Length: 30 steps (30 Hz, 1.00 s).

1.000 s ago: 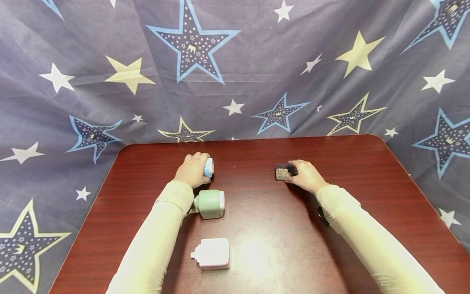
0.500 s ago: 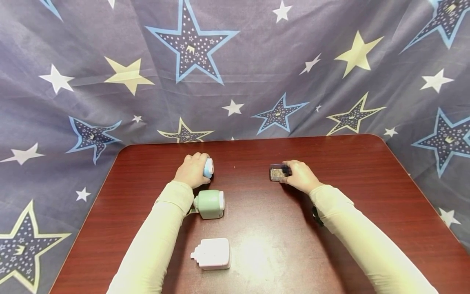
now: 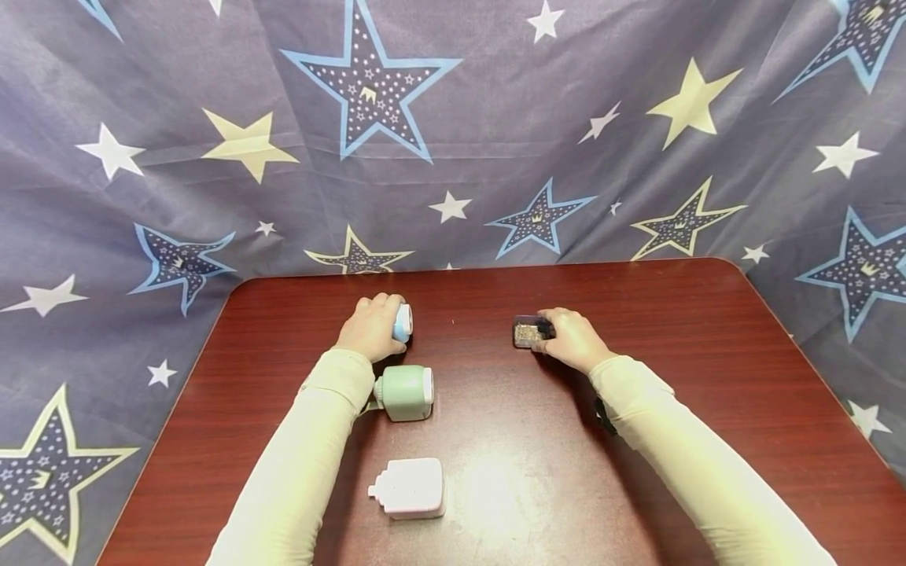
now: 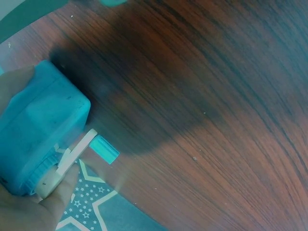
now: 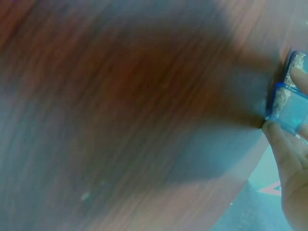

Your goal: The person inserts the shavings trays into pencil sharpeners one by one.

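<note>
My left hand (image 3: 368, 328) grips a small blue bottle (image 3: 402, 323) that lies on its side near the table's far left, its pale end facing right. In the left wrist view the blue bottle (image 4: 45, 115) shows a ribbed collar and a pale arm ending in a blue ribbed piece; fingers wrap its body and neck. Across the table, my right hand (image 3: 576, 340) holds a small clear box (image 3: 527, 333) with golden bits inside, low at the tabletop. The right wrist view shows thumb and fingers on the edges of the clear box (image 5: 291, 106); part of it is out of frame.
Nearer me than the blue bottle, a green bottle (image 3: 406, 393) lies on its side, partly behind my left forearm. A pink bottle (image 3: 412, 489) lies closer still. A star-patterned cloth (image 3: 453, 126) hangs behind the reddish-brown table (image 3: 637, 291).
My right hand has moved left along the table with the clear box, toward the blue bottle. The left hand and the bottles have stayed in place.
</note>
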Each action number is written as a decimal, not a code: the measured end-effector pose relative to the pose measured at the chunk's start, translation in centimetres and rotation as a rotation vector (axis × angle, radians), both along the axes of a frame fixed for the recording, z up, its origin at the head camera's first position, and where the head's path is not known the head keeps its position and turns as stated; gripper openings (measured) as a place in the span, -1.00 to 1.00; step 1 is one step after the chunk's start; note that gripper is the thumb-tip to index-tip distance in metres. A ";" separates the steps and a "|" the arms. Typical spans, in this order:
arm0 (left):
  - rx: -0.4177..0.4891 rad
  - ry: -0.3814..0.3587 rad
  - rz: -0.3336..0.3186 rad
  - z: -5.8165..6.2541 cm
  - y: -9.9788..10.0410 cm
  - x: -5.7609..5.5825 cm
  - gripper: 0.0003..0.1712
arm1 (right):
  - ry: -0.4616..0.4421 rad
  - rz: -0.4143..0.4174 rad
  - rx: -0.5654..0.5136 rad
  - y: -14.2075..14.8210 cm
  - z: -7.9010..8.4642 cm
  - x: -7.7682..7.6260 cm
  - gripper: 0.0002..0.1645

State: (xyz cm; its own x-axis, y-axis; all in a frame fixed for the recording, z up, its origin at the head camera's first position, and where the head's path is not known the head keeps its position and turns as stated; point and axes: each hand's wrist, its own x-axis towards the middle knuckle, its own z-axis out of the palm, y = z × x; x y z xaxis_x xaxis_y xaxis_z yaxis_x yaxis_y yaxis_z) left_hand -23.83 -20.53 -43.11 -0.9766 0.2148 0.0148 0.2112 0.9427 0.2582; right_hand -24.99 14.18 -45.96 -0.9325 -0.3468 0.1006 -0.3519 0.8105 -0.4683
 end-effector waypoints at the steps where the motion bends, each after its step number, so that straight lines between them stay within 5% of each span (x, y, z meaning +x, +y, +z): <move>1: 0.001 0.004 -0.003 -0.1 0.0 0.0 -0.11 | -0.001 0.002 -0.001 -0.1 0.0 0.0 -0.26; 10: 0.022 0.046 -0.020 0.4 0.1 0.4 -0.17 | 0.003 0.012 -0.002 -1.3 0.2 0.3 -0.25; 30: 0.003 -0.012 -0.001 0.3 0.1 0.0 -0.10 | -0.015 -0.003 -0.010 -3.6 -0.3 -0.1 -0.25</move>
